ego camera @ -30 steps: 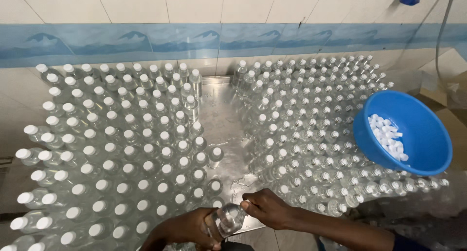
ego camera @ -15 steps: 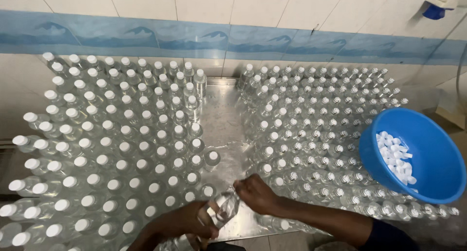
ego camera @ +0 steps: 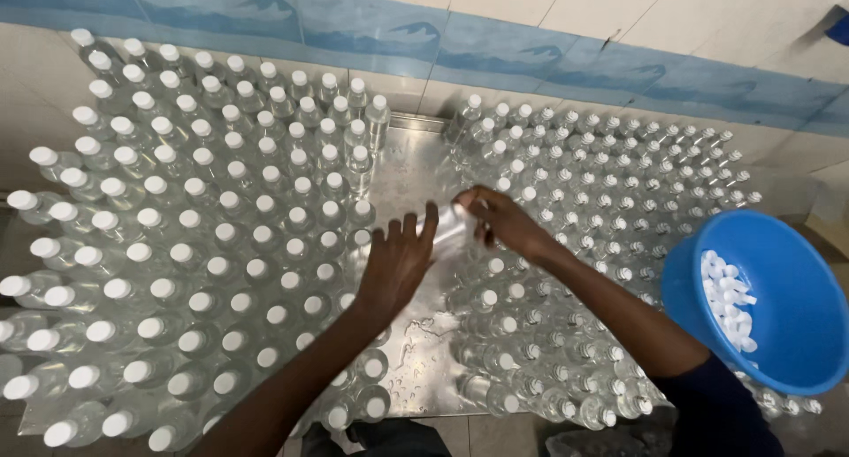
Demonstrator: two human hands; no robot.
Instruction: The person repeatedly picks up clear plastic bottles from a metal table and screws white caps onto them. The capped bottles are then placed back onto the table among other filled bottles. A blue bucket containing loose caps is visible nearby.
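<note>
Nearest the camera, at 6 o'clock: 2 bare forearms rising from the bottom edge, a dark blue sleeve (ego camera: 716,404) on the right one. Between them, wet stainless steel table (ego camera: 424,351), beaded with water drops, running as a bare lane toward 12 o'clock.

At centre: left hand (ego camera: 395,264), back up, fingers spread and curled against the near side of a clear plastic bottle (ego camera: 451,230). Bottle tilted, lifted above the lane, held between both hands. Right hand (ego camera: 500,220) closed around the bottle's far end at about 1 o'clock from the left hand, fingertips pinched at its top; cap itself hidden by the fingers, so cannot tell whether on or off.

At 9 o'clock: capped bottles (ego camera: 177,253) in tight rows, white lids up, filling the whole left side from 7 to 11 o'clock.

At 3 o'clock: smaller-looking clear bottles (ego camera: 601,183) packed just as densely, from 1 to 5 o'clock, under and beyond the right forearm.

At 4 o'clock: blue plastic basin (ego camera: 796,333), near the right elbow, holding a heap of loose white caps (ego camera: 727,299).

Farthest, at 12 o'clock: tiled wall (ego camera: 566,6) with a blue patterned band (ego camera: 371,32).
</note>
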